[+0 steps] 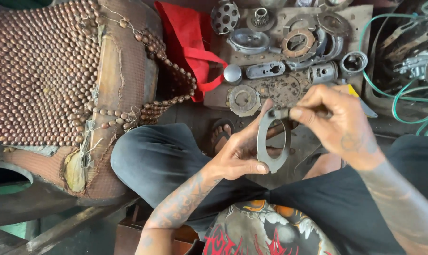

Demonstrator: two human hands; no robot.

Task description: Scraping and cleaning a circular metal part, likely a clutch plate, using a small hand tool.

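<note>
Cluttered workshop floor from my feed: a beaded seat cover [39,71] fills the left, a red cloth bag [188,40] lies beside a flat board [360,19] spread with clutch plates, gears and housings. No labels or packages readable. Step in hand, I judge: cleaning or scraping the flat metal ring plate [272,141], held above my lap, between the knees. Left hand [240,151] grip clamped on the plate's lower edge. Right hand [337,123] grip pinched on a small dark tool [282,113], tip touching the plate's top. Next calls for a steady plate, firm tool pressure.
</note>
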